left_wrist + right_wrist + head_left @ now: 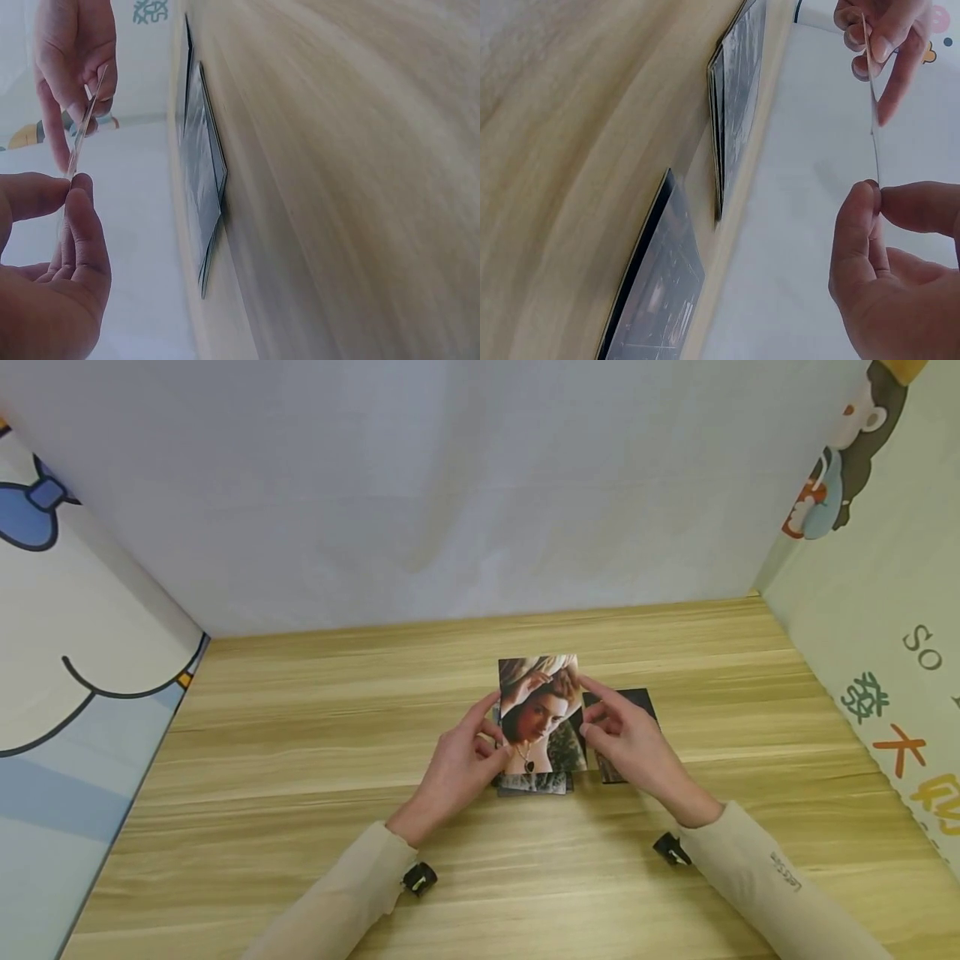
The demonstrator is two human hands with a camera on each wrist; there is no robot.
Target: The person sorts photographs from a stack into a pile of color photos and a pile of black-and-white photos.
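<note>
Between my left hand (457, 768) and right hand (633, 743) I see a thin, glossy paper photo (538, 714). Under the hands lies a stack of photos (739, 90) with a sheen (dark edges), on a smooth, matt, wood-grain table (300, 793). My sleeves (780, 877) look like soft cloth.

Recording booth: wooden table (300, 793), cartoon-printed side panels (67, 677)

Wooden table (300, 760), cartoon-printed side walls (67, 693)

A portrait photo card (538, 714) is held upright above a small stack of cards (534, 783).
</note>
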